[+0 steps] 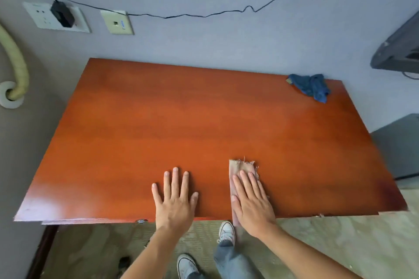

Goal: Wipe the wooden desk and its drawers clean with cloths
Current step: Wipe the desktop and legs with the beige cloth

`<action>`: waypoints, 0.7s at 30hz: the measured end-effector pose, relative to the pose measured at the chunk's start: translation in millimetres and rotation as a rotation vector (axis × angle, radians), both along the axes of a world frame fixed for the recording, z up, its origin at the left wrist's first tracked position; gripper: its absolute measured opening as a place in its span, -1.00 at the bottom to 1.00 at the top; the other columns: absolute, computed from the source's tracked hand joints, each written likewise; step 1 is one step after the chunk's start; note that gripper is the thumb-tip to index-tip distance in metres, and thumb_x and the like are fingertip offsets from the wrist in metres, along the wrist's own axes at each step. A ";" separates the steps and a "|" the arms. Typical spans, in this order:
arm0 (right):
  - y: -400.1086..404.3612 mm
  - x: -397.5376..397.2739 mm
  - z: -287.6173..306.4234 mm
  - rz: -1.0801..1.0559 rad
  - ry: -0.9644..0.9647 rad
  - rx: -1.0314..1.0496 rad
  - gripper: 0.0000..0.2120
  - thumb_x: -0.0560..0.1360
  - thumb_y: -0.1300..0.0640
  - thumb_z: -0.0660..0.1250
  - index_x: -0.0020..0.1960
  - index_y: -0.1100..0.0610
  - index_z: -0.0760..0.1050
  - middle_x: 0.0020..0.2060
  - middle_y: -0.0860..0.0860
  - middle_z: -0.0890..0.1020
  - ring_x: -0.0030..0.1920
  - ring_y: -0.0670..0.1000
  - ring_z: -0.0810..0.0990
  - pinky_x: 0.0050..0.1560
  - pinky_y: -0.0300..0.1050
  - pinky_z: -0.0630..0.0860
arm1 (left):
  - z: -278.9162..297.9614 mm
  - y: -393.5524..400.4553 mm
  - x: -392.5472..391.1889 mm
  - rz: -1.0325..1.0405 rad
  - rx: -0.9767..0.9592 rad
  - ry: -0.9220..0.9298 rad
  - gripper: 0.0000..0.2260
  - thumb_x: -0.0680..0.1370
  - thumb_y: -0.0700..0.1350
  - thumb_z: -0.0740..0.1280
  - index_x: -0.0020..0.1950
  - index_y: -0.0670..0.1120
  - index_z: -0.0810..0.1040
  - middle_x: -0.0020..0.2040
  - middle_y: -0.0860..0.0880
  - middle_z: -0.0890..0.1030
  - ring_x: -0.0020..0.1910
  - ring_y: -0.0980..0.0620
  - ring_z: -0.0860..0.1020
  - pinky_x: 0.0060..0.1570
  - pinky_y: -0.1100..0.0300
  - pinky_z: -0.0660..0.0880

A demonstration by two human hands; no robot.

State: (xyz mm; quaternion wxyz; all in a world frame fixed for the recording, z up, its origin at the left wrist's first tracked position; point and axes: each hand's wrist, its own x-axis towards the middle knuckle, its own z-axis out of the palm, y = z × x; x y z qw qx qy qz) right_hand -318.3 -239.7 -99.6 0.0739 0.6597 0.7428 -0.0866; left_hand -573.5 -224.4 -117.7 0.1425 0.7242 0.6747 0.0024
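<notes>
The wooden desk (181,120) has a glossy orange-brown top and stands against the wall. My left hand (174,199) lies flat on the top near the front edge, fingers straight and spread, nothing under it. To its right, my right hand (251,201) presses flat on a beige cloth (241,166) with frayed edges; the cloth reaches past my fingertips and hangs slightly over the front edge. A crumpled blue cloth (310,87) lies at the desk's far right corner. The drawers are hidden below the top.
The wall behind holds a socket plate with a black plug (62,14), a second plate (116,22) and a thin black cable (204,16). A beige hose (18,63) runs at the left. Grey equipment (399,52) stands at the right. My white shoes (226,231) stand below the edge.
</notes>
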 end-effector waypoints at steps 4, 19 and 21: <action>-5.2 64.0 -1.1 -0.331 -0.001 -0.007 -0.35 0.65 -0.20 -0.17 0.65 0.07 0.10 0.63 0.09 0.17 0.62 0.16 0.14 0.57 0.11 0.09 | 9.7 -3.2 5.8 0.048 -0.100 0.054 -0.40 0.66 0.20 0.02 0.62 -0.08 0.33 0.63 -0.16 0.29 0.59 -0.28 0.25 0.39 -0.44 0.17; -22.6 209.8 -13.3 -0.190 0.087 0.063 -0.38 0.67 -0.26 -0.13 0.67 -0.11 -0.11 0.66 -0.09 -0.11 0.65 0.00 -0.16 0.63 0.06 -0.15 | 17.1 -45.6 171.7 -0.358 -0.086 0.169 -0.44 0.57 0.03 0.33 0.58 0.00 0.40 0.55 -0.17 0.41 0.55 -0.31 0.30 0.34 -0.50 0.31; -25.0 274.2 -13.9 -0.516 0.066 0.052 -0.35 0.64 -0.27 -0.23 0.67 -0.07 -0.16 0.66 -0.02 -0.11 0.65 0.06 -0.15 0.63 0.09 -0.16 | 21.2 -49.7 175.6 -0.330 -0.085 0.214 -0.43 0.61 0.04 0.27 0.63 0.00 0.30 0.60 -0.17 0.32 0.60 -0.30 0.22 0.38 -0.46 0.29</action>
